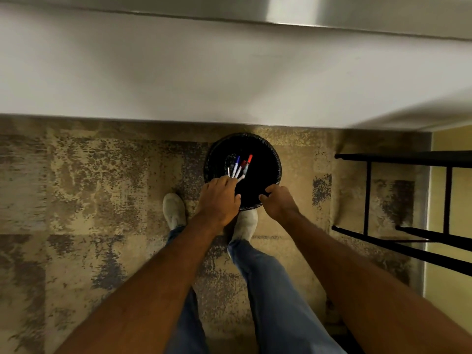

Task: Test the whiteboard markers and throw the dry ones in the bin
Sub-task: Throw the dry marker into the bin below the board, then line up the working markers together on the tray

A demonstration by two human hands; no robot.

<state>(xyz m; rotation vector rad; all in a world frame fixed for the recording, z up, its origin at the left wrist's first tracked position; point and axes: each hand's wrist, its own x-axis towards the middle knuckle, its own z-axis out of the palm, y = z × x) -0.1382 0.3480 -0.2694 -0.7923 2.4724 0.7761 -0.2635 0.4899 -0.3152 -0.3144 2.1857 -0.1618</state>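
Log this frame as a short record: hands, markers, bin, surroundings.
left hand: holds a bunch of markers over the bin
right hand: fingers curled at the bin's near rim; grip unclear
markers: caps blue and red, pointing away from the person
bin: black, round, on the carpet by the wall
stand: black frame, right of the bin

Mottled carpet (pixel 102 190); glossy black liner in bin (pixel 277 162).
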